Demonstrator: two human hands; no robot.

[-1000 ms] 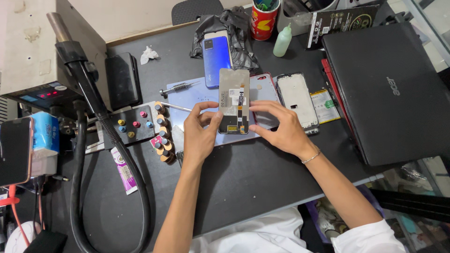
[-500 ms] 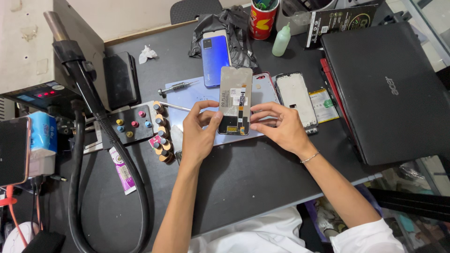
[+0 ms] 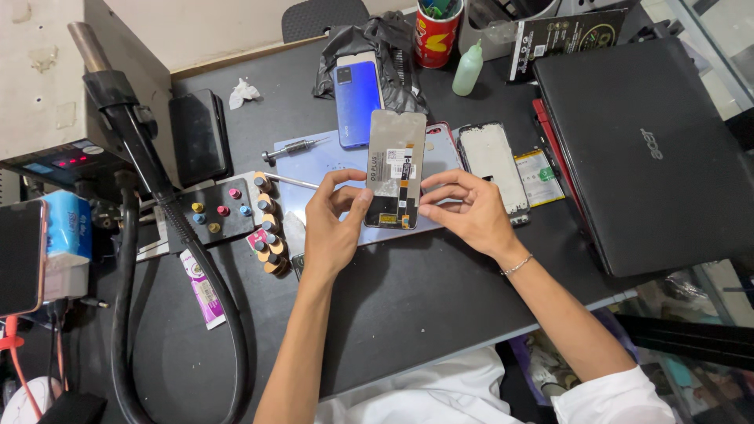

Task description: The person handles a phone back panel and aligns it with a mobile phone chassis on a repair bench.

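I hold a grey phone screen panel (image 3: 395,161), back side up, with a flex strip running down its middle. My left hand (image 3: 331,230) grips its lower left edge between thumb and fingers. My right hand (image 3: 467,210) holds the lower right edge, fingers curled toward the flex strip. The panel is tilted up over a pale blue work mat (image 3: 314,169). Just right of the panel lies an open phone frame (image 3: 492,161). A blue phone (image 3: 356,102) lies behind it on a black bag.
A closed black laptop (image 3: 652,153) fills the right side. On the left are a screwdriver bit holder (image 3: 236,212), a black hose (image 3: 129,314), a glue tube (image 3: 200,289) and a heat station (image 3: 55,157). A red cup (image 3: 434,35) and green bottle (image 3: 468,71) stand at the back.
The screen panel has been lifted slightly and shifted a little away from me. Both hands keep their grip on its lower edge.
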